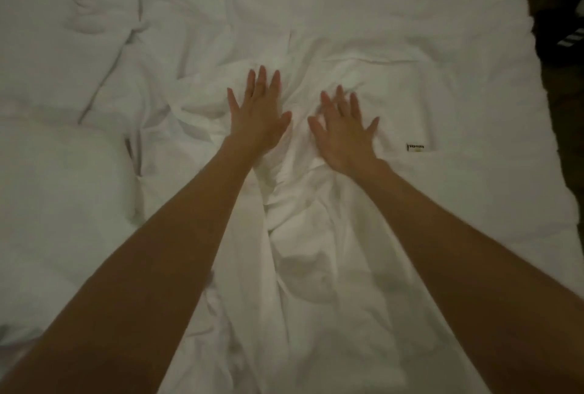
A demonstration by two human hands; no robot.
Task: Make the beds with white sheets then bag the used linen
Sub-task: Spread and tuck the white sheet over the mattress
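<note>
Under both flat hands, left hand [257,118], right hand [344,131], wrinkled white sheet [303,220]

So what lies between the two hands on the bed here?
In the head view, only rumpled white sheet lies between the left hand and the right hand: a bunched ridge of folds, with no other object there. Both hands press flat, fingers spread.

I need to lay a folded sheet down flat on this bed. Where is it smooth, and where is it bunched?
Smoothest: the stretch beyond the small tag, running to the bed's right edge. Bunched: the ridge of white sheet between and below the left hand and right hand, both pressing flat, plus the rumpled duvet and pillow on the left.
</note>
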